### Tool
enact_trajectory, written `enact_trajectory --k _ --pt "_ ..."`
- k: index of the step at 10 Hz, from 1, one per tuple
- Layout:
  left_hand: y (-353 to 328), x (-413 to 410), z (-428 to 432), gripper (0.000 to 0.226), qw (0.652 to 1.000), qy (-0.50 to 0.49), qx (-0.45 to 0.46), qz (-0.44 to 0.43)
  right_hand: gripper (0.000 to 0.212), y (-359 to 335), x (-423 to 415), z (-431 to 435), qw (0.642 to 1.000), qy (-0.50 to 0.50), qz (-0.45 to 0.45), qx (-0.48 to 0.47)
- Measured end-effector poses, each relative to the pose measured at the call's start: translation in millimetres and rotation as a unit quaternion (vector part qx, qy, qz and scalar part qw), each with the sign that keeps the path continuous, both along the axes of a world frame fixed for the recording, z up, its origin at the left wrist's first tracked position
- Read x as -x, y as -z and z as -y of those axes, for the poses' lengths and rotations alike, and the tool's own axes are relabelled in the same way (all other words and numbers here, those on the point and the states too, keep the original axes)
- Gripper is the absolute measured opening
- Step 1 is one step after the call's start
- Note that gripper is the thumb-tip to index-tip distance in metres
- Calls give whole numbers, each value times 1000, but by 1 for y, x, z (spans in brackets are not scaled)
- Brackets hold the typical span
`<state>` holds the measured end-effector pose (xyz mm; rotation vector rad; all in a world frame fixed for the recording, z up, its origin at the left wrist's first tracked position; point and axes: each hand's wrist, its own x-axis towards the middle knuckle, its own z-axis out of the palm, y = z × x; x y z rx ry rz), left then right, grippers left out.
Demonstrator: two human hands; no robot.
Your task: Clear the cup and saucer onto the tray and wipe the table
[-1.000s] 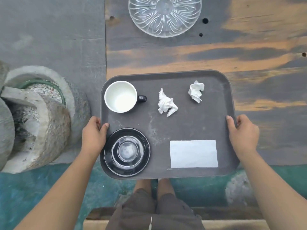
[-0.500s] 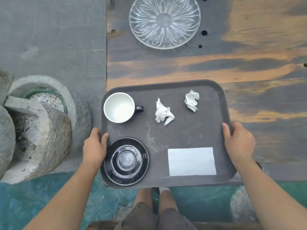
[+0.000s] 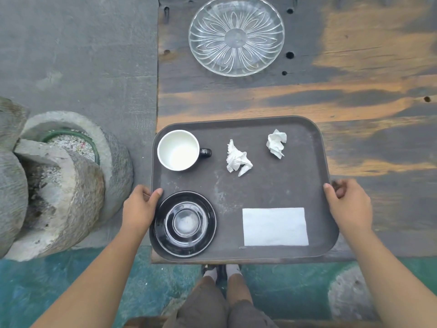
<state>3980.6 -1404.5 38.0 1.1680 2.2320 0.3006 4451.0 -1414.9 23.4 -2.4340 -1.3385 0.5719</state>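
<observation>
Tray (image 3: 272, 192): 1 cup (image 3: 177, 150), 1 saucer (image 3: 185, 224), 3 napkins (image 3: 275, 226); both hands (image 3: 139, 207) gripping.

On the tray (image 3: 272, 185), set at the near left corner of the surface (image 3: 354, 95), the cup (image 3: 177, 150) is placed far left, the saucer (image 3: 185, 224) before it, two crumpled tissues (image 3: 237, 159) to its right, a flat napkin (image 3: 275, 226) near right, and a glass plate (image 3: 236, 35) lies behind the tray.

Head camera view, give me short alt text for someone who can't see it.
Seen from above, a left hand and right hand grip the sides of a dark tray at a wooden table's edge. It carries a white-lined cup, black saucer, two crumpled napkins and a flat one; a glass plate sits beyond.
</observation>
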Motion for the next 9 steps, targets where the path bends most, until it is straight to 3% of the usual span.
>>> enact_trajectory --k 1,3,4,7,9 --pt "-6 6 39 15 991 -61 -31 119 21 -8 4 39 998 21 -52 24" --pt "-9 2 96 33 958 -141 -11 251 24 -1 25 91 977 177 -116 24" --pt "-7 2 103 40 943 -167 -18 288 27 3 25 94 973 187 -131 28" --pt "2 8 112 46 950 -133 -3 282 24 10 8 95 970 175 -157 63" --pt "-17 3 117 37 951 -134 42 275 39 -10 26 113 937 260 -225 56"
